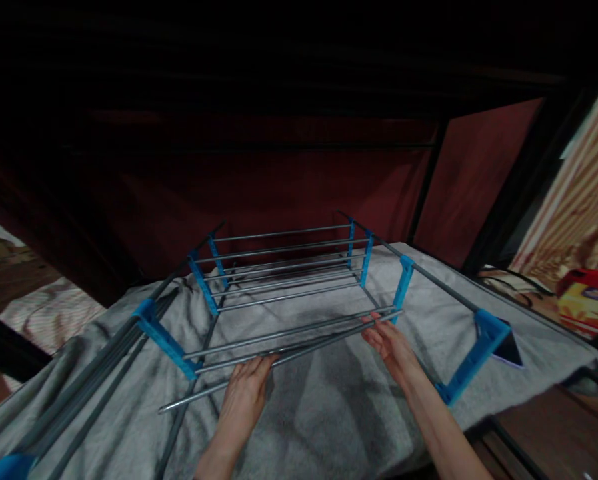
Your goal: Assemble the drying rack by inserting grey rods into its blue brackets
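Note:
A folding drying rack (283, 267) with grey metal rods and blue plastic brackets lies on a grey blanket (329, 407). A loose grey rod (299, 350) runs slanting across the rack's near end. My left hand (246, 387) grips this rod near its lower left part, fingers curled over it. My right hand (386, 340) holds the same rod close to its upper right end, by a blue bracket (403, 283), fingers pinched on it.
Dark red fabric walls and black frame posts (519, 180) stand behind the rack. A red and yellow box (586, 300) sits at the right on a wooden surface. A striped cloth (53, 310) lies at the left. Another blue bracket (479, 353) juts out at the right.

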The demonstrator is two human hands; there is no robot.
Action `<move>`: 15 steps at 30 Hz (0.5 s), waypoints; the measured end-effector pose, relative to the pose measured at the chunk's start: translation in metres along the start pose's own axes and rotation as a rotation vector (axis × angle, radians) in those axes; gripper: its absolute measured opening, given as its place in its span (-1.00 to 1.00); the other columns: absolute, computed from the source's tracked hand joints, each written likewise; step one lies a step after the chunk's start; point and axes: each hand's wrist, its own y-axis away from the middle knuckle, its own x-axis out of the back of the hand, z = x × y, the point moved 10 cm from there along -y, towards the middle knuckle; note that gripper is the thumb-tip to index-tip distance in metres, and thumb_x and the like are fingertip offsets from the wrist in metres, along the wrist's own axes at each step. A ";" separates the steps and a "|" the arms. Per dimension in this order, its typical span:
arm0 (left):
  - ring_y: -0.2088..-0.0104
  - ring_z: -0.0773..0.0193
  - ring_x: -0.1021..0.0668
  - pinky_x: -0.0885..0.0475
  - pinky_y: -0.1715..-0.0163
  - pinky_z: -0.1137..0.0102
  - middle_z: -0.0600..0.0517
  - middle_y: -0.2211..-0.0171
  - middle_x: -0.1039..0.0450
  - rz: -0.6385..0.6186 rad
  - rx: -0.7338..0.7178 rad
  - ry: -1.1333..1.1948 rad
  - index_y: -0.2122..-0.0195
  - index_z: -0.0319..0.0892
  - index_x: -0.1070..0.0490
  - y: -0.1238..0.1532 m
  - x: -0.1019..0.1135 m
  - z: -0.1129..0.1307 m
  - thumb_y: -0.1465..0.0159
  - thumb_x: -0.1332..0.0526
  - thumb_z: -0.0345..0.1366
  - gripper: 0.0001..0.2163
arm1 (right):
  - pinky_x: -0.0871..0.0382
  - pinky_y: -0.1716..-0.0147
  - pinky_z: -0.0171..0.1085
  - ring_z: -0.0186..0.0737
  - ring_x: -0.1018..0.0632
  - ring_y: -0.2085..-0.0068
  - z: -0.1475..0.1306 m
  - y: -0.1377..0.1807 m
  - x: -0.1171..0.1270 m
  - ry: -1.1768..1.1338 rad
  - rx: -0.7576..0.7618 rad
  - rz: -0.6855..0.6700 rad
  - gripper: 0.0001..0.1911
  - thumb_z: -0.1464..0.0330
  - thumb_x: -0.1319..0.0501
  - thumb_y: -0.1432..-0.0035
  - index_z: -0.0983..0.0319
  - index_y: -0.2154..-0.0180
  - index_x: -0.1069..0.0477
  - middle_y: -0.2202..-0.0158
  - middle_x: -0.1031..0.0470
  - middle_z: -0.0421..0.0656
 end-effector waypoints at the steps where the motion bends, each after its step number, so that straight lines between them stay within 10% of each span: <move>1: -0.15 0.02 -0.70 -0.53 -0.20 0.09 -0.11 -0.11 -0.72 -0.011 0.010 -0.006 -0.27 -0.01 -0.61 0.000 -0.001 -0.001 -0.38 0.07 -0.60 -0.37 | -0.72 0.08 -0.16 -0.16 -0.75 0.18 -0.002 -0.002 0.003 -0.018 0.004 0.014 -0.54 0.14 -0.63 0.07 0.10 0.14 -0.61 0.11 -0.77 -0.13; 15: -0.16 0.03 -0.70 -0.45 -0.27 0.14 -0.12 -0.14 -0.70 -0.110 0.127 -0.139 -0.21 -0.05 -0.62 0.000 0.001 -0.029 -0.46 0.00 -0.52 -0.51 | -0.72 0.21 -0.30 -0.24 -0.73 0.29 -0.010 -0.014 0.031 -0.068 0.025 0.095 -0.59 0.30 -0.69 0.13 0.16 0.38 -0.50 0.31 -0.72 -0.20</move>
